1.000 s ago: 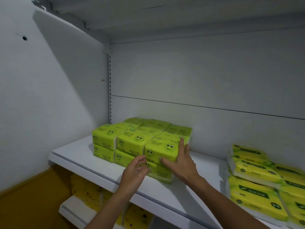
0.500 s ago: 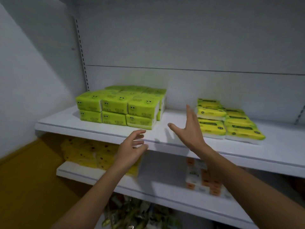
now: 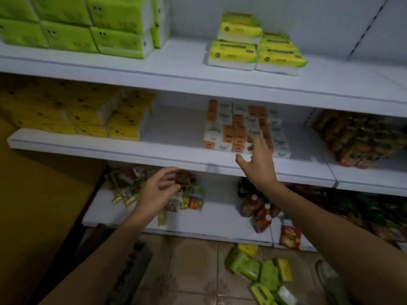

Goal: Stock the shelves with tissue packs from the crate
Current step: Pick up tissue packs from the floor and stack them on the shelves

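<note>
From my feed, the top shelf [image 3: 187, 69] carries two lots. At its left is a block of lime-green tissue packs [image 3: 72, 25] printed with small eyes, stacked two high and pressed side to side. Further right is a smaller pile of yellow-topped tissue packs [image 3: 255, 45] with white sides, also two high. The middle shelf [image 3: 154, 148] holds yellow packs [image 3: 77, 113] at its left, then a bare stretch, then a tight cluster of orange-and-white packs [image 3: 240, 126]. Brown and orange snack bags [image 3: 356, 139] fill the next bay to the right. The bottom shelf [image 3: 220, 219] has a jumble of small snack packets [image 3: 191, 197] and some white-capped pouches [image 3: 257, 208].

Down on the tiled floor [image 3: 193, 271], loose tissue packs [image 3: 259, 271] lie in an untidy heap. They are green and yellow, tilted at different angles and touching one another. A dark ribbed object [image 3: 132, 276] sits at the lower left; I cannot tell what it is.

Both hands are empty. My left hand [image 3: 156, 190] hangs in front of the snack packets with its fingers loosely curled around nothing. My right hand [image 3: 257, 164] is spread wide in front of the middle shelf's edge. Its fingertips [image 3: 251, 139] overlap the orange-and-white packs in this view, and the blur keeps me from telling whether they touch. The floor heap lies well below both hands, under my right forearm, and the lime-green block is well above and to the left of them.
</note>
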`<state>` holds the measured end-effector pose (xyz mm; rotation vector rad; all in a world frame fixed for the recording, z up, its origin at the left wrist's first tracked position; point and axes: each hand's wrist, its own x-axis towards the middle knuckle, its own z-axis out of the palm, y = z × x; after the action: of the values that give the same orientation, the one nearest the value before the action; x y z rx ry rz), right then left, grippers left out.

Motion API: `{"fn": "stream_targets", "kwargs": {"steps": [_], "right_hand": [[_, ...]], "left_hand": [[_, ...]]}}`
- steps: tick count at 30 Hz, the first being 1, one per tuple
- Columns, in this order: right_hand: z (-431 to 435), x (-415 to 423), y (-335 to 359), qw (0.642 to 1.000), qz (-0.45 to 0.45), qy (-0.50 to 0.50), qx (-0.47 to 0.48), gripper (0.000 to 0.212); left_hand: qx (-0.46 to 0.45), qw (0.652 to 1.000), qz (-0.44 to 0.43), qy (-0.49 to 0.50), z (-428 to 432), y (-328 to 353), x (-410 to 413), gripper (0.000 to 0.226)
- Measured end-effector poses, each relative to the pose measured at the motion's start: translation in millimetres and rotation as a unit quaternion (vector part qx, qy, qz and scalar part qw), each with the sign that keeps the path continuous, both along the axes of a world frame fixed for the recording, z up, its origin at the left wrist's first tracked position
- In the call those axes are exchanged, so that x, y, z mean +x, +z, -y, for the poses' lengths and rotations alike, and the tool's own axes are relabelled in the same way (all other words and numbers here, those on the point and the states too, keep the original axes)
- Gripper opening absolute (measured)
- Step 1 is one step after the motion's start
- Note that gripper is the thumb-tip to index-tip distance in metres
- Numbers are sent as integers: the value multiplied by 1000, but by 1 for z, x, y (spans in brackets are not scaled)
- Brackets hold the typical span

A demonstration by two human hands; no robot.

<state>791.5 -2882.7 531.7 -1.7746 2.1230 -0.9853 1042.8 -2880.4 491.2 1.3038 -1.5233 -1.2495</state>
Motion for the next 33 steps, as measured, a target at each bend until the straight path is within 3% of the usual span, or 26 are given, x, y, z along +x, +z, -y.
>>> {"fn": "stream_targets", "kwargs": {"steps": [8,13,17,22,27,31,33], "right_hand": [[-39,-78,-204,991,12,-2,134,58],[-82,-129,-404,977,35,-63,199,50],[-106,-152,-576,963,56,-102,243,53],[-107,-180,-742,956,84,-158,232,39],[-107,-194,-828,962,116,-183,165,50],[-93,-184,-828,947,199,-199,155,37],[-85,-170,-824,930,241,-214,177,43]], "left_hand": [[68,997,47,11,-16,-170,-82,37],[102,993,43,-51,-36,-351,-132,43],[125,990,51,-44,-44,-518,-162,43],[150,985,55,-69,-53,-689,-205,40],[139,976,73,-154,-68,-802,-246,66],[95,954,126,-254,-79,-827,-252,95],[109,961,103,-234,-87,-830,-251,107]]}}
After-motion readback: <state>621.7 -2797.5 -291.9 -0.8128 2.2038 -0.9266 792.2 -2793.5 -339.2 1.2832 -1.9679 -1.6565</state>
